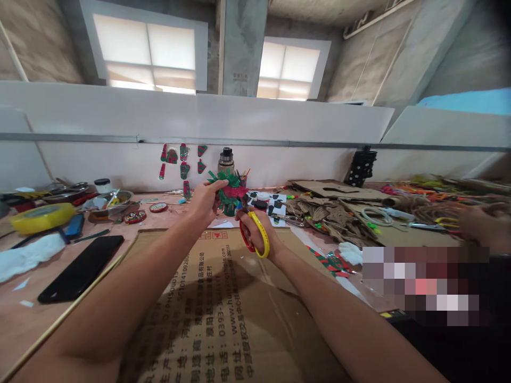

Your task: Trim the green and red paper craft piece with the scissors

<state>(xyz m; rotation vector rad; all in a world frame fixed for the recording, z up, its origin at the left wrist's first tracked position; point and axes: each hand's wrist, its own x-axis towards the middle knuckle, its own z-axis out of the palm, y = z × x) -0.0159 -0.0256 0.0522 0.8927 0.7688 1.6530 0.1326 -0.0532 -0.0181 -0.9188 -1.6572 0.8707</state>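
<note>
L hand (205,201) pinches the fringed piece (235,192), green w/ a pink middle, thumb on top, up in front of the bottle (226,157). R hand (272,230) is clamped on scissors (266,242), fingers thru the handles, 1 loop yellow, 1 red. Blades point up at the piece's lower R edge; can't tell if they're apart or closed, or if they touch it. Hands near each other, not touching, both above the far part of a printed cardboard sheet (255,330).

Just past the R hand: a white sheet (284,198) w/ dark cut shapes on it, pens (247,174) upright by the bottle. R of the cardboard: red/green scrap (332,261), white tissue wad (351,254). Further R: heap of brown burlap bits (335,213), 2nd scissors (425,227), bright cords (403,190), and another person's hand (483,226), blurred.

L of the cardboard: thin stick (66,317) slanting past its L edge, black phone (82,269) face up, yellow tape roll (42,218), white cloth (30,257), blue item (74,226), 2 round tins, near one (134,217) & far one (158,207), plus a bowl (120,198) & dark-lidded jar (102,185) behind.

Back: red/green pieces (184,170) on the white panel; tall black spotted holder (362,169) at R.
</note>
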